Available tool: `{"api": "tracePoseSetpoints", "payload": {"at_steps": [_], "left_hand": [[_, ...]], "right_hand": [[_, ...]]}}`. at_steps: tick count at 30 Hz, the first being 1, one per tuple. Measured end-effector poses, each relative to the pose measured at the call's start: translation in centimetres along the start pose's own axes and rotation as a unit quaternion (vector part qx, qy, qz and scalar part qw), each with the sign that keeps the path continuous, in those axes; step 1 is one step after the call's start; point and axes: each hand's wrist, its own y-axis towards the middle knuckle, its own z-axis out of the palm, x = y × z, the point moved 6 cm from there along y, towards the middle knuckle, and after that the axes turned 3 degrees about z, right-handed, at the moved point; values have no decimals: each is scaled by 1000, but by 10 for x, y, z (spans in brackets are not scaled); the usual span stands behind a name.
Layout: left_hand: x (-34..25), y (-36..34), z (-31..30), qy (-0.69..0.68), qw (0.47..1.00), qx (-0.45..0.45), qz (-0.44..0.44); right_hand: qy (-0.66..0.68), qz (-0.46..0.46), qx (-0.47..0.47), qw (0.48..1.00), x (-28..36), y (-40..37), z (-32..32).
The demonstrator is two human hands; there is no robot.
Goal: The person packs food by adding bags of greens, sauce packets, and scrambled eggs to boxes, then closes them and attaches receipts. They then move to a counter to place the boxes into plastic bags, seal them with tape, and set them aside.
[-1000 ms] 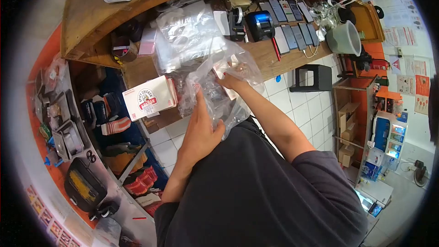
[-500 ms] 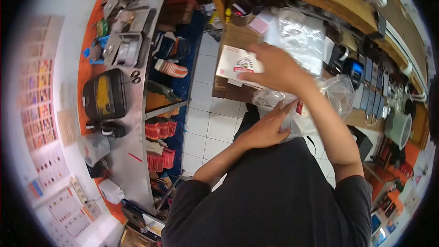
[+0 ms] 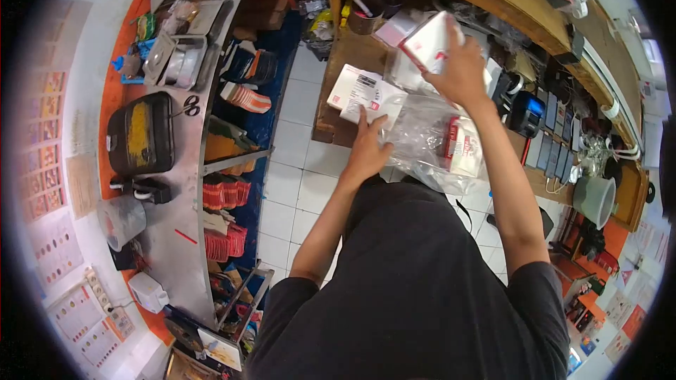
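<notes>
My right hand (image 3: 461,70) grips a white cardboard box (image 3: 428,39) with red print, held tilted above a clear plastic pack on the counter. My left hand (image 3: 370,144) has its fingers apart, fingertips at the lower edge of a white printed paper slip (image 3: 372,98). Under that slip, more white paper (image 3: 343,88) shows at the counter's corner. Between my forearms a clear plastic bag (image 3: 422,134) lies spread out, with a red-and-white packet (image 3: 463,146) in it.
The wooden counter (image 3: 352,49) carries a dark cup (image 3: 366,14) with pens. Several phones (image 3: 553,127) and a card terminal (image 3: 527,112) lie to the right. On the left, a metal table (image 3: 169,218) holds a black case (image 3: 141,134) and scissors (image 3: 191,104).
My right hand has lifted the box off the counter corner and carried it right and away from me, uncovering the slip. My left hand has moved left from the bag to the slip.
</notes>
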Motion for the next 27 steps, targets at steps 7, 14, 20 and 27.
{"api": "tracePoseSetpoints", "payload": {"at_steps": [7, 14, 20, 27], "left_hand": [[-72, 12, 9, -43, 984, 174, 15], [-120, -8, 21, -68, 955, 257, 131], [-148, -12, 23, -70, 953, 262, 132], [-138, -2, 1, -37, 974, 188, 120]], "right_hand": [[408, -25, -36, 912, -29, -109, -59], [193, 189, 208, 940, -79, -170, 56], [34, 245, 194, 949, -96, -128, 165], [124, 78, 450, 881, -65, -131, 79]]}}
